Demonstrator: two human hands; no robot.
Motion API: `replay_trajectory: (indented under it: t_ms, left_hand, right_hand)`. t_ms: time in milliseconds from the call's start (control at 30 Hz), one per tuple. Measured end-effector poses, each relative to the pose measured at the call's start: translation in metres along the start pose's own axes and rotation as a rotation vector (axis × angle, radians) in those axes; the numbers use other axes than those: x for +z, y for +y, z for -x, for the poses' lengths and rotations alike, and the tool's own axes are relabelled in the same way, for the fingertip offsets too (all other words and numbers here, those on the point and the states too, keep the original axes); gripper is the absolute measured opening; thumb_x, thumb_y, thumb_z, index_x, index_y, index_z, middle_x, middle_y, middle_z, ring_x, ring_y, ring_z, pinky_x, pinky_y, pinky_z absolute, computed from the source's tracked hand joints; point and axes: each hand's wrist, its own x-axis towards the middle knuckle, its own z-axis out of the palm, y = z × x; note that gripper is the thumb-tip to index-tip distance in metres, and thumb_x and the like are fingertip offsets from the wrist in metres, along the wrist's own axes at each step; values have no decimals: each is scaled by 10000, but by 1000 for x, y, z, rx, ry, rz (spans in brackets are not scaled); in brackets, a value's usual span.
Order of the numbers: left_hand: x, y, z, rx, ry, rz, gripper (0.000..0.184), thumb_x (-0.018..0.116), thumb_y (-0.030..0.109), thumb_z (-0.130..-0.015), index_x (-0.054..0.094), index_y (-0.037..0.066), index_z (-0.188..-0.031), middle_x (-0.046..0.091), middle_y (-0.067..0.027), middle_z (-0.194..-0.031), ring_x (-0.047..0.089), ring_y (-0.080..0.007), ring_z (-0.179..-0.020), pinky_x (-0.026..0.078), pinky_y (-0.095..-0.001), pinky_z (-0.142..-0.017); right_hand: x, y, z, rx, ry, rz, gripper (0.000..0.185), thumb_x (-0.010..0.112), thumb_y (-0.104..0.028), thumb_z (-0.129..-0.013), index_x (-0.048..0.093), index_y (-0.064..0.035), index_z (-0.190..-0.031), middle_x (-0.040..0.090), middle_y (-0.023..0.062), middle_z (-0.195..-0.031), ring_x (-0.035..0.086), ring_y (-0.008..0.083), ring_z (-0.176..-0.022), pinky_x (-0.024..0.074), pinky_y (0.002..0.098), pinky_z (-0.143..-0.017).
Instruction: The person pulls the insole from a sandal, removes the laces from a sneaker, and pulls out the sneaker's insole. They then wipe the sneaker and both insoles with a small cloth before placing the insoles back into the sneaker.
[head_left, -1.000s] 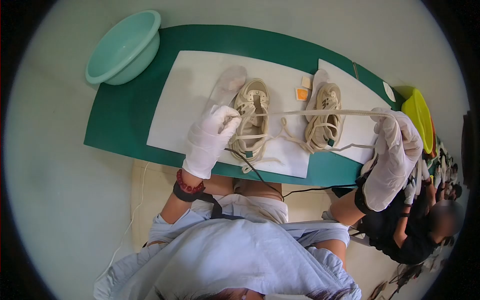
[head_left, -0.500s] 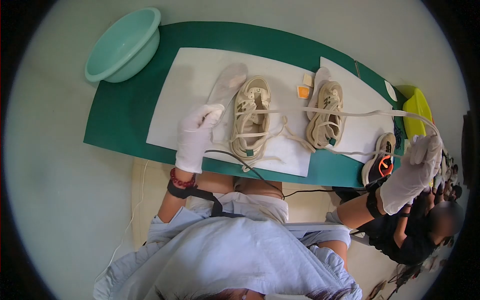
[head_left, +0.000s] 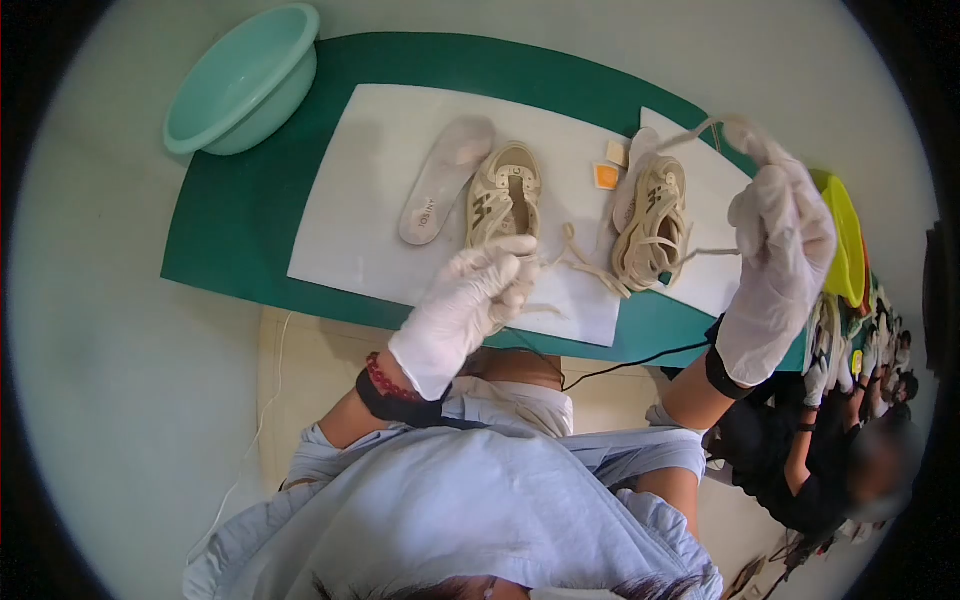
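My left hand (head_left: 480, 295), in a white glove, is closed over the lower part of the left beige shoe (head_left: 503, 195); what its fingers hold is hidden. Raised at the right, my gloved right hand (head_left: 780, 225) is closed on a beige shoelace (head_left: 690, 133), which curves from its fingertips toward the right beige shoe (head_left: 655, 225). Another length of lace runs from that shoe to the same hand. A pale insole (head_left: 445, 180) lies left of the left shoe. Behind the right shoe a second insole (head_left: 630, 190) is partly covered.
A mint green basin (head_left: 245, 85) stands at the table's far left corner. White boards (head_left: 345, 210) lie on the green table (head_left: 230, 225). Two small square pieces (head_left: 606, 176) lie between the shoes. A yellow container (head_left: 845, 240) and a seated person in black (head_left: 790, 450) are at the right.
My left hand has moved right, from beside the left shoe to over its lower part. My right hand went outward, then back in and up; the lace no longer stretches straight across both shoes.
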Motion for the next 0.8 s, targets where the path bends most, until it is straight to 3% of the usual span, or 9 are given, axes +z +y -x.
replay_trajectory:
  t_ms: [67,167,200,267,367,433,467,567,800]
  left_hand:
    - [-2,-11,0,-75,-99,135,427,614,236,-1051,562,7,-1408,697,-22,-1074,647,-28,-821,560,-177,-735]
    - [-4,-11,-4,-295,-132,537,456,608,252,-1053,540,30,-1446,699,-21,-1068,639,-58,-811,574,-215,-747]
    - [-2,-10,-8,-395,-96,763,462,608,258,-1052,538,42,-1454,702,-22,-1063,640,-73,-806,581,-230,-746]
    - [-8,-19,-20,-438,-80,1037,471,603,277,-1052,535,75,-1471,707,-28,-1046,645,-102,-804,593,-259,-743]
    - [-29,-36,-45,-254,-221,1102,455,613,262,-1037,550,148,-1474,716,-42,-1070,663,-120,-816,609,-266,-744]
    - [-26,-18,-48,-105,-414,1030,444,654,184,-1008,583,210,-1445,724,-53,-1159,682,-102,-827,620,-221,-747]
    - [-33,-12,-48,-78,-422,981,432,659,155,-1008,581,175,-1433,717,-52,-1186,682,-91,-850,614,-217,-758]
    - [-44,8,-39,47,-110,915,435,663,150,-1006,565,143,-1429,710,-39,-1179,675,-82,-835,609,-211,-758]
    - [-53,24,-25,203,22,573,407,645,179,-1029,553,91,-1416,692,-26,-1077,651,-70,-804,600,-211,-727]
  right_hand:
    - [7,-10,5,-163,39,-109,345,662,-199,-1009,688,76,-1217,638,47,-838,492,88,-641,349,232,-570]
    - [-8,2,26,-503,265,327,384,661,-233,-971,667,58,-1222,685,180,-1067,609,194,-789,474,309,-680]
    - [-30,12,30,-708,284,595,398,670,-248,-960,664,49,-1224,686,189,-1078,620,204,-803,476,318,-678]
    - [-41,13,38,-758,134,466,384,706,-252,-934,688,45,-1176,672,152,-944,610,204,-716,455,319,-633]
    - [-45,4,47,-375,-262,-211,319,778,-239,-893,755,44,-1039,639,52,-631,553,183,-488,406,310,-542]
    - [-64,3,53,-330,-420,-18,292,813,-255,-867,781,19,-965,628,36,-586,525,183,-443,401,324,-527]
    - [-78,3,72,-203,-320,140,368,784,-369,-861,741,-7,-810,655,73,-671,606,236,-621,454,355,-654]
    - [-97,24,88,-218,-129,42,331,767,-328,-888,748,2,-861,639,73,-671,567,229,-570,420,355,-601]
    - [-125,38,97,213,88,224,293,710,-256,-960,758,29,-1003,586,-35,-717,399,28,-578,238,210,-532]
